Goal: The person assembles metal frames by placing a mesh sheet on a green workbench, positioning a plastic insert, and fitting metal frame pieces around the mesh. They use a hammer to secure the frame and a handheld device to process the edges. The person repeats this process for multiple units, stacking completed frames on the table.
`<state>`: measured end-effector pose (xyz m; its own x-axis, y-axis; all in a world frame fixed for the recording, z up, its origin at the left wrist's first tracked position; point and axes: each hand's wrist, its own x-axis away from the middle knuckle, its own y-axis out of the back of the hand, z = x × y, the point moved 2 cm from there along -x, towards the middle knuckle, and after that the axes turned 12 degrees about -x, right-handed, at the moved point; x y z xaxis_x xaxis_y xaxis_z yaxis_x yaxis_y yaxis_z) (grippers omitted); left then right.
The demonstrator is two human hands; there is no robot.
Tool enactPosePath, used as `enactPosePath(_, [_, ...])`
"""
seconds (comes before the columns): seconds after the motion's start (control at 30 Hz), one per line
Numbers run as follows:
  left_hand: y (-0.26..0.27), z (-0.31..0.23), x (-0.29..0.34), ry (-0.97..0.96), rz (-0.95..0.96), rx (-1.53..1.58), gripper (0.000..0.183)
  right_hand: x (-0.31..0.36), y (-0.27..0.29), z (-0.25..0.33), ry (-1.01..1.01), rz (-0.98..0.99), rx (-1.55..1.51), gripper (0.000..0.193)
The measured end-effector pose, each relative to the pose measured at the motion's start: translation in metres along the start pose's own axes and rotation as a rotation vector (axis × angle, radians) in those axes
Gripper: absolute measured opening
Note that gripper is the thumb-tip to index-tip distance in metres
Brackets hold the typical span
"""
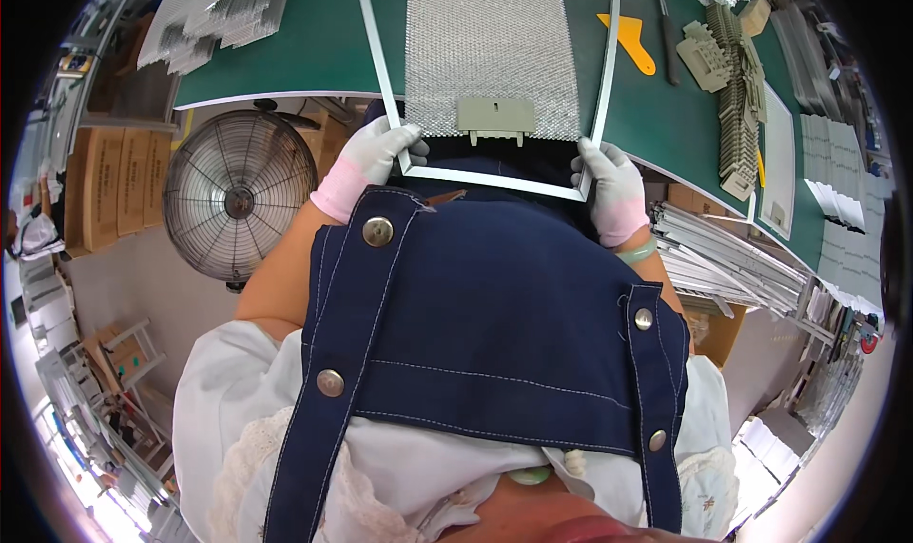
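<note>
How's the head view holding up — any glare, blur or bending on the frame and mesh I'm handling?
Head view: even light, no glare on the mesh panel; the metal frame bends with fisheye; left hand and right hand are sharp; the rim is dark, washed out at lower left.

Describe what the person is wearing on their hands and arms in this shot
Both the left hand and the right hand wear thin, snug, pale grey knit gloves with pink ribbed cuffs at the wrists. A pale green bangle sits on the right wrist just below the cuff. The forearms are bare; loose white short sleeves with a lacy trim cover the upper arms. No markings show on the gloves.
</note>
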<state>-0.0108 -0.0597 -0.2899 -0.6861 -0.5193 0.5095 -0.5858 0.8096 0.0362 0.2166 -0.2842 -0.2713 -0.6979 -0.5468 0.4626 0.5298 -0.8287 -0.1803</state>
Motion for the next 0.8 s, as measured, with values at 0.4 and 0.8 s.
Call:
enactPosePath(0.4, [-0.005,-0.007,0.006,-0.021,0.088,0.031,0.036,-0.003,-0.006,-0.012,-0.131,0.132,-0.228,0.027])
enactPosePath(0.8, [-0.005,-0.008,-0.001,-0.054,0.084,0.041,0.041,-0.007,-0.014,-0.029,-0.113,0.080,-0.406,0.026])
